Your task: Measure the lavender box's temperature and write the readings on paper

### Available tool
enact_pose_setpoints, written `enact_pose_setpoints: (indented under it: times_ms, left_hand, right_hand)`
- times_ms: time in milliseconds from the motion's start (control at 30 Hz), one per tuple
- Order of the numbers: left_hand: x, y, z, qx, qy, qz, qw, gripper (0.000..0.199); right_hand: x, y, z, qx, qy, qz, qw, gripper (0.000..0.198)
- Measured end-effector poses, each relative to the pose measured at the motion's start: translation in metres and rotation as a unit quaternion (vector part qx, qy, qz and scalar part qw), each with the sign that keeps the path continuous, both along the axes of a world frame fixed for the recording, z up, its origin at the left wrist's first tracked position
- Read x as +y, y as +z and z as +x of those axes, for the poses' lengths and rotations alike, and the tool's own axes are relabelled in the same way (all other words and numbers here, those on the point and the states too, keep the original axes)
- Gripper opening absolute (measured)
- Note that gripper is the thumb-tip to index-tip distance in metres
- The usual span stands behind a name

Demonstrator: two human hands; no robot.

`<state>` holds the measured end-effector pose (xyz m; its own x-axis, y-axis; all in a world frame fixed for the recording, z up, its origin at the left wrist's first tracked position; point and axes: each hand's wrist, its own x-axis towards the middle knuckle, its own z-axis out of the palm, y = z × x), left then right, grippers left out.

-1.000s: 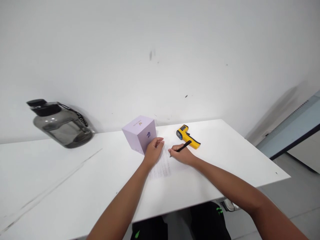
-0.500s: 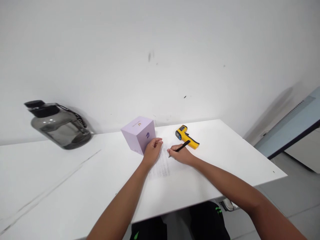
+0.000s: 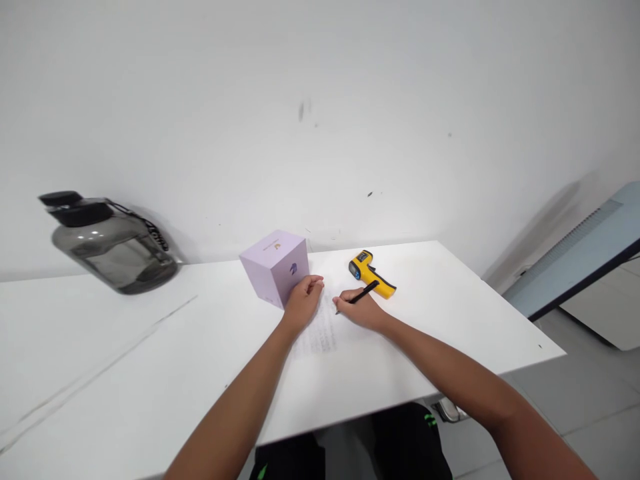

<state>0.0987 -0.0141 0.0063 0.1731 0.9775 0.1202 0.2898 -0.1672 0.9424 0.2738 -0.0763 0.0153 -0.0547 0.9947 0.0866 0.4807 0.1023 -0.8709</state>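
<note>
A black pen (image 3: 364, 292) is gripped in my right hand (image 3: 361, 308), its tip down on a sheet of paper (image 3: 321, 333) with rows of faint writing. My left hand (image 3: 303, 301) lies on the paper's left side, holding nothing, its fingers loosely bent and apart. Right beside that hand stands a lilac box (image 3: 274, 267) with a small dark emblem on its side; whether they touch is unclear. Just behind my right hand, a yellow and black infrared thermometer (image 3: 374, 275) lies on its side.
A large grey see-through water bottle (image 3: 117, 247) with a black lid and strap is at the left by the white wall (image 3: 260, 133). The white table (image 3: 150, 387) ends at the right, where a pale blue panel (image 3: 580, 257) leans past its edge.
The whole view has shifted slightly, so most things sit a little further left. Both hands keep nearly the same place on the paper, and the pen stays in my right hand.
</note>
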Motion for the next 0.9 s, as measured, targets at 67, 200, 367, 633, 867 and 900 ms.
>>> enact_pose_setpoints:
  times_ms: [67,200,367,633,867,900]
  left_hand:
    - [-0.001,0.002,0.0,0.004,0.002,0.002,1.0,0.031]
    - [-0.001,0.001,0.0,0.006,-0.003,0.01,1.0,0.031]
    - [0.0,0.0,-0.001,0.011,0.001,0.016,1.0,0.029]
    - [0.001,-0.001,-0.001,0.012,-0.001,0.015,1.0,0.029]
    - [0.001,-0.002,0.002,-0.009,0.017,0.014,1.0,0.027]
    - [0.0,-0.001,0.002,-0.009,0.013,0.012,1.0,0.027]
  right_hand:
    - [0.0,-0.001,0.0,-0.002,0.001,0.002,1.0,0.034]
    - [0.0,0.0,0.0,0.0,-0.006,0.01,1.0,0.034]
    - [-0.002,0.004,-0.002,0.012,-0.013,0.008,1.0,0.035]
    - [0.002,0.0,0.002,0.044,0.002,-0.001,0.999,0.035]
    - [0.014,-0.004,0.016,0.159,-0.012,-0.03,0.987,0.039]
    - [0.016,-0.006,0.017,0.176,-0.011,-0.036,0.984,0.042]
